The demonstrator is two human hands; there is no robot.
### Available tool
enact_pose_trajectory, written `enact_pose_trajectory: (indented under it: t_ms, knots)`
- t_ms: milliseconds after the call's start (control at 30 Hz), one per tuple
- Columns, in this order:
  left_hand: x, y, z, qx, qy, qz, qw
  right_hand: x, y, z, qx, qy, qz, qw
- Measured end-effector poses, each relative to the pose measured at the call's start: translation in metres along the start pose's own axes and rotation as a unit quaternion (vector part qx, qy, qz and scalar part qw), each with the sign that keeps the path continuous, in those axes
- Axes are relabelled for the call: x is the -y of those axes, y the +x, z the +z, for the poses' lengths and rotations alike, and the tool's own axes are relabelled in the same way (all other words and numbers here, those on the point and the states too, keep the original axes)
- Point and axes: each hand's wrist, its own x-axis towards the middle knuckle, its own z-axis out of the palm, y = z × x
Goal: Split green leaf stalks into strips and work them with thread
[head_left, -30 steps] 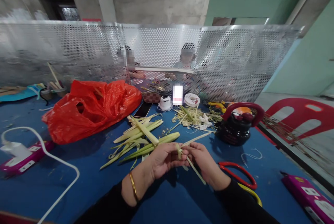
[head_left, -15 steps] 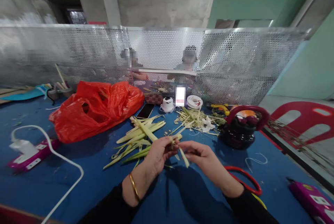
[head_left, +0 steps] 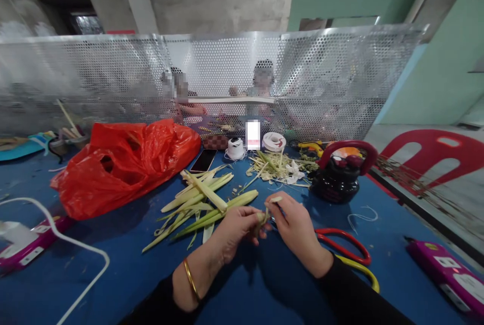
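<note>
My left hand [head_left: 240, 226], with a gold bangle at its wrist, pinches a small bundle of pale green leaf strip [head_left: 261, 218]. Close on its right, my right hand [head_left: 297, 231] has thumb and forefinger closed on the strip's pale end, which sticks up past the fingertips. Part of the bundle is hidden by the fingers. Scissors [head_left: 346, 245] with one red and one yellow handle lie under and beside my right hand. Left of my hands is a pile of long, pale green, husk-like leaves [head_left: 204, 196].
A red plastic bag [head_left: 136, 163] and phone [head_left: 203, 160] lie at back left. White thread [head_left: 236, 150], a white roll [head_left: 274, 141], leaf scraps [head_left: 274, 166] and a black pot [head_left: 336, 181] stand behind. Power strips flank the blue table; people sit beyond a perforated screen [head_left: 223, 57].
The view has shifted right. My right hand has moved up against the left one, and the strip that hung down between them is now pinched upward. More of the scissors shows.
</note>
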Motion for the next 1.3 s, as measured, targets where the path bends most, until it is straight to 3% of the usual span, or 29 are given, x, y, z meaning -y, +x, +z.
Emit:
enact_pose_trajectory:
  t_ms: [133, 267, 400, 533, 767, 833, 967, 1033, 1100, 1300]
  knots:
    - [0.001, -0.002, 0.0, 0.024, 0.004, -0.019, 1.0, -0.003, -0.002, 0.003, 0.038, -0.015, 0.074, 0.996]
    - [0.004, -0.002, 0.001, 0.032, 0.037, -0.042, 0.998, 0.0, -0.003, 0.001, 0.065, -0.002, 0.104, 0.992]
    - [0.002, 0.002, 0.0, -0.014, 0.011, -0.037, 0.999, -0.001, 0.003, -0.001, 0.066, 0.082, 0.156, 0.982]
    - [0.0, 0.005, -0.005, -0.071, -0.09, -0.048, 0.992, -0.001, 0.011, -0.008, 0.098, 0.295, 0.214, 0.926]
    - [0.003, 0.006, -0.007, -0.045, -0.139, -0.052, 0.988, 0.009, 0.011, -0.015, 0.188, 0.479, 0.258, 0.818]
    - [0.002, 0.005, -0.006, -0.046, -0.14, -0.058, 0.987, 0.009, 0.01, -0.014, 0.191, 0.467, 0.246, 0.828]
    - [0.001, 0.003, -0.004, -0.046, -0.124, -0.058, 0.99, 0.008, 0.007, -0.005, 0.081, 0.299, 0.138, 0.941]
    - [0.003, 0.003, -0.002, -0.054, -0.109, -0.044, 0.992, 0.009, 0.004, -0.001, 0.024, 0.209, 0.076, 0.975]
    - [0.006, 0.005, 0.0, -0.064, -0.088, -0.028, 0.994, 0.009, 0.0, 0.003, 0.018, 0.176, 0.041, 0.983]
    - [0.01, 0.007, 0.001, -0.076, -0.064, -0.021, 0.995, 0.01, -0.007, 0.004, 0.114, 0.157, -0.052, 0.98]
